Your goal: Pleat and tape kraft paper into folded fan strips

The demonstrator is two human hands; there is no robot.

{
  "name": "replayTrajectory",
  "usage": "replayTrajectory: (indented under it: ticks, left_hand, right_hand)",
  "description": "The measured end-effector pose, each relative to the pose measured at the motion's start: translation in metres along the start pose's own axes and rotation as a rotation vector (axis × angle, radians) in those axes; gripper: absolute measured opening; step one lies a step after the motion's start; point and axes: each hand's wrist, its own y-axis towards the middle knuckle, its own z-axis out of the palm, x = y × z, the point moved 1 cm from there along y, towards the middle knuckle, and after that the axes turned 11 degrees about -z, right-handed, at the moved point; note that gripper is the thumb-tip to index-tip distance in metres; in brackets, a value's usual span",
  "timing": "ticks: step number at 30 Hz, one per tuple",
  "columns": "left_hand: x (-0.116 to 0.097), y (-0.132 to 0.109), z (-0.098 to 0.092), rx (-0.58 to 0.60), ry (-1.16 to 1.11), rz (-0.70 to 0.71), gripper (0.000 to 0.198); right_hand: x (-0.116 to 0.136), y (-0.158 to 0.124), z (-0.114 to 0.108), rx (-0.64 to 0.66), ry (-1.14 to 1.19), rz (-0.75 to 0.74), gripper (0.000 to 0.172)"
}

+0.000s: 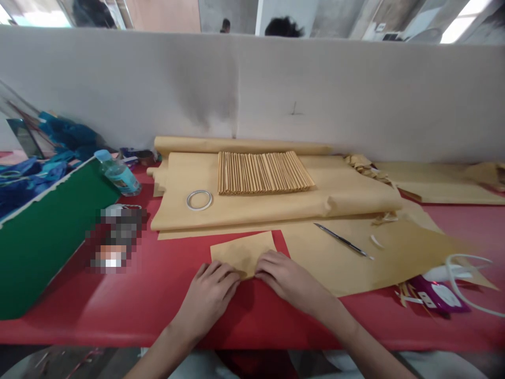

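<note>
A small rectangular sheet of brown kraft paper [242, 250] lies on the red tabletop in front of me. My left hand [215, 289] pinches its near edge at the left, the fingers curled over it. Close beside it, my right hand [286, 276] pinches the same edge at the right, with the fingertips bent down on the paper. The thumbs are mostly hidden under the fingers. Behind the sheet, a pleated stack of brown paper [264, 172] rests on a large folded sheet of kraft paper [189, 173].
A roll of tape [199, 200] lies left of the stack. A pen-like craft knife [345, 241] lies on brown paper to the right. A plastic bottle [120, 173] leans by a green box [51, 242] at left. Near the right edge sits a purple packet [440, 295]. A grey partition [118, 95] stands behind.
</note>
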Motion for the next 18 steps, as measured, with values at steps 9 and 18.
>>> replayTrajectory:
  ticks: [9, 18]
  left_hand:
    - [0.003, 0.022, -0.009, 0.215, -0.293, -0.32, 0.017]
    - [0.007, 0.042, -0.023, 0.34, -0.324, -0.372, 0.016]
  right_hand:
    - [-0.014, 0.013, -0.006, 0.044, 0.007, 0.072, 0.01]
    - [-0.037, 0.023, -0.007, 0.084, 0.216, 0.194, 0.012]
